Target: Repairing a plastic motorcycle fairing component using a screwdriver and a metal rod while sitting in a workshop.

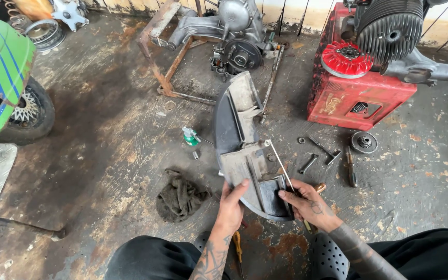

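A long curved grey metal cover panel [238,129] stands tilted on the stained concrete floor in front of me. My left hand [232,207] grips its near left edge. My right hand [307,203] rests on its near right edge, fingers on a thin metal rod [281,165] that lies along the panel. A wooden-handled tool [320,187] peeks out just behind my right hand. Both forearms are tattooed, and my knees in black trousers are at the bottom.
A dark rag [180,197] lies left of the panel, with a small green can [189,136] beyond it. Bolts, a T-wrench [323,150] and a round gear [364,142] lie to the right. A red engine stand [359,93], a rusty frame [164,62] and a scooter wheel [29,111] surround the spot.
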